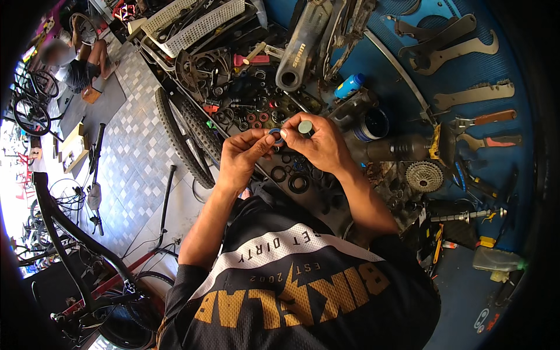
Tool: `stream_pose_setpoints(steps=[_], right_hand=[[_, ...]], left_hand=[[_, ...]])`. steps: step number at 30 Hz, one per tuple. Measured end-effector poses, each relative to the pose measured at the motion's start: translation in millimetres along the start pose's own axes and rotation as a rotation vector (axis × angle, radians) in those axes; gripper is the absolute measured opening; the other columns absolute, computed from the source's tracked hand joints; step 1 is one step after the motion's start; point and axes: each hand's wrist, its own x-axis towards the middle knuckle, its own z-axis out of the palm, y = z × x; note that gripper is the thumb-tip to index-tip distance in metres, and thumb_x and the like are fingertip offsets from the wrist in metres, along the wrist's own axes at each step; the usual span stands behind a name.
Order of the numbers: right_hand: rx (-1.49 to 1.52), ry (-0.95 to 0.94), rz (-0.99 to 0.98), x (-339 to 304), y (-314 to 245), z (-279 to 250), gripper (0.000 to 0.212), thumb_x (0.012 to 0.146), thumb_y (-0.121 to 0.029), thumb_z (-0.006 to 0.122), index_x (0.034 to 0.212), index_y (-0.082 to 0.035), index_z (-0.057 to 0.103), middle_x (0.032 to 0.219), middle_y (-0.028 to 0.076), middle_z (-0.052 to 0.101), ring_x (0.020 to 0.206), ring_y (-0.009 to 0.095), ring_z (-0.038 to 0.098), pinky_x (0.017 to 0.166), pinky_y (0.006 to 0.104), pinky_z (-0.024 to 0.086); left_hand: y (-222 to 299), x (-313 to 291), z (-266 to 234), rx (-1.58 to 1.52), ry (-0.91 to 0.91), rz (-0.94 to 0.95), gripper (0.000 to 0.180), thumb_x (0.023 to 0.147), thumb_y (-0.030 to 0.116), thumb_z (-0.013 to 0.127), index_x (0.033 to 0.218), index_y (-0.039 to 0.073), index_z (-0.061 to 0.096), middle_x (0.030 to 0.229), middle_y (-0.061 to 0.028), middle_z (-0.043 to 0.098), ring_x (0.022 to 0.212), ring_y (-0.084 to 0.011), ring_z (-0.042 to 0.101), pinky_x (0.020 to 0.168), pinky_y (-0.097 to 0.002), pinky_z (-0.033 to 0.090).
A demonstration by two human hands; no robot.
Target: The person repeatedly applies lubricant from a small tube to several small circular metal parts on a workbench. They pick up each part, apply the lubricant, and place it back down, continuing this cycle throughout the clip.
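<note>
In front of my chest, a small bearing-like ring with a blue face is pinched between my two hands. The thumb and fingers of my left hand close on its left side. My right hand meets its right side with the fingertips. A round, pale green end of some object sticks out of the curled fingers of my right hand; the rest of it is hidden. Just beyond my hands, several small reddish rings lie among dark parts. Nearer to me, black rings rest on the bench.
A bicycle crank arm, a blue bottle and a white basket stand beyond my hands. To the right are a cassette and wrenches hung on a blue panel. A tyre leans at left; a person sits far left.
</note>
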Motion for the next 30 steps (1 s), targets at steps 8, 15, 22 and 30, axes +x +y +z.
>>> stream_pose_setpoints(steps=[8, 15, 22, 30], right_hand=[[-0.109, 0.073, -0.035, -6, -2, 15, 0.019, 0.093, -0.019, 0.074, 0.095, -0.001, 0.066, 0.077, 0.004, 0.069, 0.073, 0.008, 0.064, 0.064, 0.0273, 0.052], [-0.129, -0.061, 0.077, -16, 15, 13, 0.027, 0.086, -0.028, 0.079, 0.096, -0.005, 0.068, 0.078, 0.011, 0.071, 0.069, 0.022, 0.069, 0.064, 0.0360, 0.052], [-0.010, -0.097, 0.092, -34, 27, 13, 0.026, 0.094, -0.027, 0.074, 0.097, -0.002, 0.067, 0.068, 0.009, 0.067, 0.058, 0.012, 0.060, 0.054, 0.0311, 0.046], [-0.104, -0.119, 0.188, -36, 36, 10, 0.027, 0.096, -0.027, 0.073, 0.093, -0.001, 0.072, 0.069, 0.004, 0.066, 0.063, 0.007, 0.059, 0.056, 0.0282, 0.046]], left_hand=[[-2, -3, 0, 0.144, 0.034, 0.009, 0.019, 0.101, 0.016, 0.068, 0.104, -0.002, 0.072, 0.089, -0.0046, 0.072, 0.074, -0.0104, 0.064, 0.072, -0.0249, 0.052], [-22, -15, 9, 0.067, 0.102, 0.064, 0.014, 0.103, 0.013, 0.064, 0.097, 0.000, 0.068, 0.087, -0.0024, 0.070, 0.074, -0.0073, 0.061, 0.071, -0.0243, 0.050], [-45, -28, 9, -0.042, 0.054, -0.049, 0.017, 0.101, 0.014, 0.069, 0.110, 0.000, 0.068, 0.085, -0.0010, 0.068, 0.074, -0.0077, 0.061, 0.067, -0.0231, 0.051], [-57, -30, 1, 0.051, 0.070, -0.167, 0.017, 0.098, 0.013, 0.071, 0.109, 0.000, 0.070, 0.084, -0.0024, 0.071, 0.074, -0.0090, 0.063, 0.069, -0.0253, 0.051]])
